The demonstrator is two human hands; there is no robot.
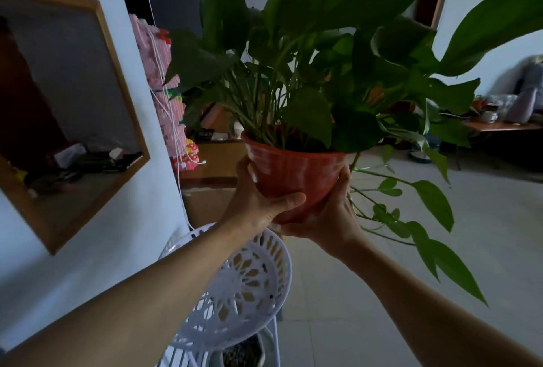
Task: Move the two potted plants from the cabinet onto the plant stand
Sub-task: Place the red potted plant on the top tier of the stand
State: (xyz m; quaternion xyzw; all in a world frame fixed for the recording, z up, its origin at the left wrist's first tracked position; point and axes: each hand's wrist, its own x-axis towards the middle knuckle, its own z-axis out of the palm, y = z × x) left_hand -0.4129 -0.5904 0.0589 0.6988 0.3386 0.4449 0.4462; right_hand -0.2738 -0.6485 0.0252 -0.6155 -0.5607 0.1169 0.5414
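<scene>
A leafy green plant in an orange-red pot point(293, 172) is held up in the air in front of me. My left hand point(258, 202) grips the pot's left side and base. On the pot's right side and underneath is my right hand point(332, 214). Below the pot stands the white plastic plant stand point(264, 275), its round openwork top tray bare. A lower tier of the stand holds something dark point(242, 353). The wooden cabinet point(217, 158) is behind the pot, partly hidden by the leaves. I see only this one potted plant.
A wood-framed hexagonal niche point(97, 120) is set in the white wall at left. A pink brick-built figure point(173, 102) stands on the cabinet. Pale tiled floor point(382, 293) stretches to the right, with a low table point(499, 125) of clutter at far right.
</scene>
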